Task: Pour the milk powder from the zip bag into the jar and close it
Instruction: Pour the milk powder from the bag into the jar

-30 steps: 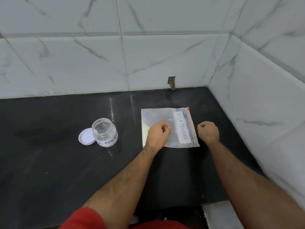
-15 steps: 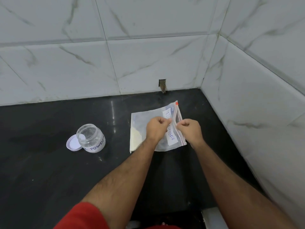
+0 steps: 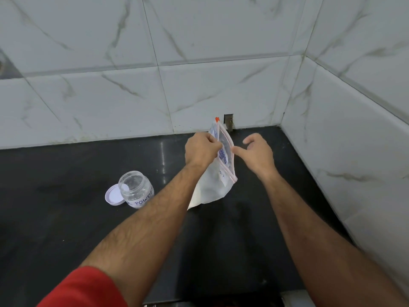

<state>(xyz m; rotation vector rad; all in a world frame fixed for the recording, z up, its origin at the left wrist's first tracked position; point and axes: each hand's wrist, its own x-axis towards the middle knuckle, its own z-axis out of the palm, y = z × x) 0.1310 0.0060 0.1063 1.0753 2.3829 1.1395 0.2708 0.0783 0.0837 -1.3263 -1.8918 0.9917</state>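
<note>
Zip bag [image 3: 213, 185] upright — pink seal parted, white powder low.

open counter [image 3: 66, 218] left, jar [image 3: 136, 189] near, walls [image 3: 354, 151] right

A black polished countertop [image 3: 66, 218] fills the lower half of the frame and catches faint vertical streaks of reflected light near the centre. Behind it, across the top, rises a wall of large white marble-look tiles [image 3: 110, 100] with grey veining and pale grout lines. A second tiled wall [image 3: 354, 129] runs down the right side, meeting the first in a corner at upper right. A small rectangular notch [image 3: 228, 121] breaks the tile just above the counter.
</note>
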